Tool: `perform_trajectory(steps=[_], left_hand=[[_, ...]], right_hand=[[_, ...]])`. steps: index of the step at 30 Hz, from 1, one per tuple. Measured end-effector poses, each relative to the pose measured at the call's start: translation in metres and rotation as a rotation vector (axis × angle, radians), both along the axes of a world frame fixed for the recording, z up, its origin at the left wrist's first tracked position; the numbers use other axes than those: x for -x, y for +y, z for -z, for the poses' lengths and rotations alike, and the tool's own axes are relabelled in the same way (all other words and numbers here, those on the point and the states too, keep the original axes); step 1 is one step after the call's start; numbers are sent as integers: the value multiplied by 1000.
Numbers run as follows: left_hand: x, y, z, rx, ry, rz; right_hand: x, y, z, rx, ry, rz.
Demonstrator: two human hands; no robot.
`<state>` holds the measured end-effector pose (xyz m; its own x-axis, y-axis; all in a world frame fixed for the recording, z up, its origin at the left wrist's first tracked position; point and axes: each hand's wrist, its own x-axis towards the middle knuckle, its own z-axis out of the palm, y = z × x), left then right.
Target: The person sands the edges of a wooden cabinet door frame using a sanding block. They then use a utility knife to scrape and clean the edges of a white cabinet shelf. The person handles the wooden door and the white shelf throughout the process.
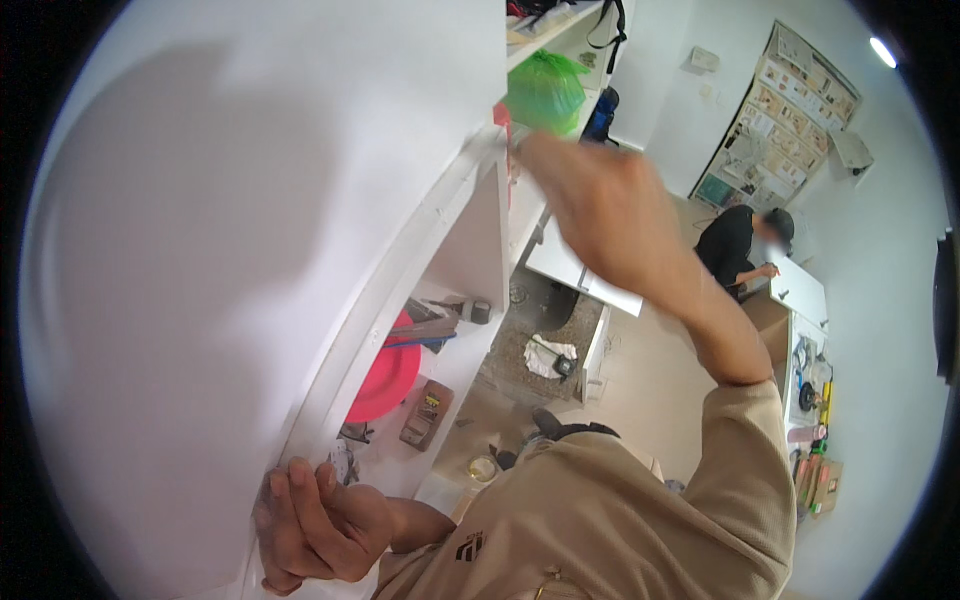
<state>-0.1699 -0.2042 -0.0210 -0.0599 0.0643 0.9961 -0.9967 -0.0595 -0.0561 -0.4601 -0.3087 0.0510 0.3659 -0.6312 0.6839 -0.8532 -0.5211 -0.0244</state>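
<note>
A long white strip (385, 275) runs slantwise along the front edge of a white cabinet, beside its wide white panel (200, 250). At the strip's lower end my left hand (320, 525) is closed, its bent fingers against the edge. My right hand (605, 205) is raised at the strip's upper end, curled into a fist-like grip and smeared by motion. Whatever lies between its fingers is hidden. Just beside those fingers a small red piece (502, 115) shows at the cabinet edge.
Inside the cabinet lie a red round basin (385, 380), a brown hand tool (427, 413) and a cordless tool (470, 308). A green plastic bag (546, 92) sits on an upper shelf. Across the room a person (735, 245) in black crouches by a white board (798, 292).
</note>
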Motion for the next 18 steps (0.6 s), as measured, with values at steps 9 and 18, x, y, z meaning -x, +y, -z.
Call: perform_trajectory(steps=[9, 18], left_hand=[[0, -1, 3, 19, 6, -16], [2, -1, 3, 0, 40, 30]], right_hand=[[-10, 9, 5, 34, -1, -31], [-22, 11, 9, 61, 0, -28]])
